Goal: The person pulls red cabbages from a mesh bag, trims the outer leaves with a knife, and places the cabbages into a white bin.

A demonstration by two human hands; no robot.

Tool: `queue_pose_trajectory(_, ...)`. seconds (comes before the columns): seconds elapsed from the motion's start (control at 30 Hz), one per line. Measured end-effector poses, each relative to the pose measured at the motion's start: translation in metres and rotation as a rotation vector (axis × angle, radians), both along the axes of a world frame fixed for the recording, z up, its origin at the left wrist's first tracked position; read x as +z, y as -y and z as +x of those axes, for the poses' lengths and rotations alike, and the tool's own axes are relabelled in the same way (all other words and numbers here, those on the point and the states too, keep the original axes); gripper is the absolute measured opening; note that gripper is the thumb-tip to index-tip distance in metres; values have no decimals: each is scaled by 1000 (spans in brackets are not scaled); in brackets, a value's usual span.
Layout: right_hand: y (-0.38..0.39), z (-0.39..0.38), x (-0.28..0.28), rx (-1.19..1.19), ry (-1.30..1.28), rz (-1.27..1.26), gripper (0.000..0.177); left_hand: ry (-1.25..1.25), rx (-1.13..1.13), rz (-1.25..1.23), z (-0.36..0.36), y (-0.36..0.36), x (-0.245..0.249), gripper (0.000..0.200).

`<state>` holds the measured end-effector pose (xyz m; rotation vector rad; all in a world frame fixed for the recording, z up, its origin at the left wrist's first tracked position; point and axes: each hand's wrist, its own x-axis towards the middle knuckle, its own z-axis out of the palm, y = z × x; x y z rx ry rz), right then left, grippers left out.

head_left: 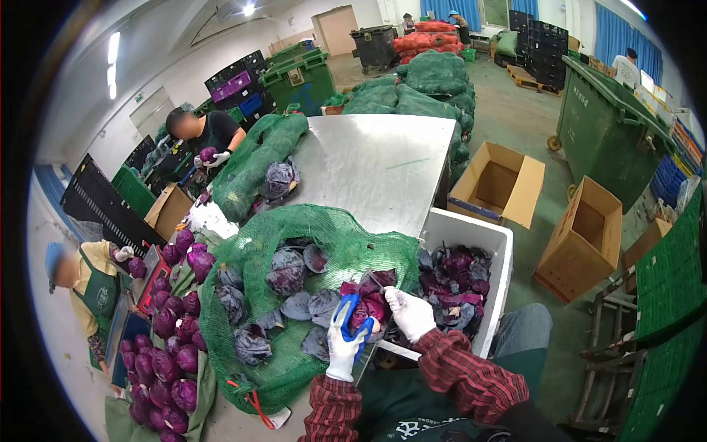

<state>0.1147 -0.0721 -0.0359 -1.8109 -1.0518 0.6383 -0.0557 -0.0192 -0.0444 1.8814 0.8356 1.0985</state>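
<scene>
My left hand [345,340], in a white glove with blue on it, is closed around a red cabbage [362,312] at the table's near edge. On the cabbage's right side, my right hand [412,313], in a white glove, has its fingers pinched together. A thin greyish shape shows at those fingertips, too small to name. Beneath and left of the hands spreads an opened green mesh sack [368,239] with several dull-leaved cabbages [286,272] on it. Right of my hands stands a white foam box [499,295] holding loose purple leaves [460,276].
Peeled red cabbages [166,361] are piled at the left. Another full mesh sack [254,166] lies on the metal table [361,155]. Two cardboard boxes [508,177] stand right, near a green bin [604,132]. Co-workers [206,132] handle cabbages across the table and at left.
</scene>
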Motion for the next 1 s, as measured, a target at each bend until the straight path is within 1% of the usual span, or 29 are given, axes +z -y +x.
queue_pose_trajectory(0.03,-7,7,-14,-4,2,-31,47,-1,0,-1,-3,0,1,62)
queue_pose_trajectory(0.07,-15,16,-31,6,-57,-40,49,-16,-14,-29,-6,1,3,61)
queue_pose_trajectory(0.1,-17,23,-33,53,-78,-50,49,-30,-28,-54,-8,1,6,60)
queue_pose_trajectory(0.13,-19,30,-36,61,-69,-87,48,20,-67,-115,-11,2,12,58)
queue_pose_trajectory(0.17,-20,33,-35,68,-59,-123,48,-8,-116,-160,-18,0,15,57)
queue_pose_trajectory(0.23,-18,34,-31,78,-63,-110,48,-129,-136,-193,-29,-1,38,57)
queue_pose_trajectory(0.27,-17,34,-29,90,-70,-100,47,-108,-153,-225,-34,-3,44,57)
queue_pose_trajectory(0.3,-15,29,-28,90,-64,-19,48,-157,-151,-207,-37,-4,50,61)
queue_pose_trajectory(0.33,-13,25,-28,106,-52,21,47,-295,-122,-66,-33,-7,53,63)
queue_pose_trajectory(0.37,-7,15,-16,126,-42,57,47,-432,-89,71,-27,-8,55,65)
queue_pose_trajectory(0.4,-4,8,-3,147,119,93,40,-529,-55,74,-12,1,64,66)
queue_pose_trajectory(0.43,-10,3,-16,148,185,93,32,-627,-20,76,3,13,71,68)
queue_pose_trajectory(0.47,-12,4,-23,111,218,105,29,-583,8,121,8,11,60,69)
queue_pose_trajectory(0.5,-18,8,-31,68,255,125,27,-612,-13,125,9,10,60,67)
queue_pose_trajectory(0.53,-21,17,-41,-26,254,116,22,-583,-32,139,6,8,56,67)
queue_pose_trajectory(0.57,-25,28,-55,-115,179,147,20,-553,-48,150,-1,5,49,66)
queue_pose_trajectory(0.6,-23,44,-56,-198,206,92,21,-404,-45,59,-10,-4,36,62)
queue_pose_trajectory(0.63,-24,62,-63,-264,100,76,22,-257,-44,-35,-19,-11,23,57)
queue_pose_trajectory(0.67,-19,78,-67,-326,100,90,21,28,-55,-320,-21,-8,25,52)
queue_pose_trajectory(0.7,-10,90,-52,-337,190,-12,27,241,-1,-477,-20,0,37,50)
queue_pose_trajectory(0.73,-4,92,-38,-349,147,-64,34,399,5,-530,-19,0,27,51)
queue_pose_trajectory(0.77,3,86,-12,-360,104,-117,41,559,14,-583,-18,0,16,53)
queue_pose_trajectory(0.83,0,62,-20,-174,35,171,53,909,-142,-898,-4,5,22,52)
queue_pose_trajectory(0.87,3,42,-10,-18,-206,116,59,994,-139,-1015,9,9,40,44)
queue_pose_trajectory(0.9,4,21,0,134,-445,61,65,993,-142,-1017,13,8,28,44)
queue_pose_trajectory(0.97,-10,-20,-36,107,50,379,59,1095,-496,-1107,16,6,-3,46)
queue_pose_trajectory(1.0,-8,-14,-15,118,-157,184,71,822,-67,-981,29,17,20,45)
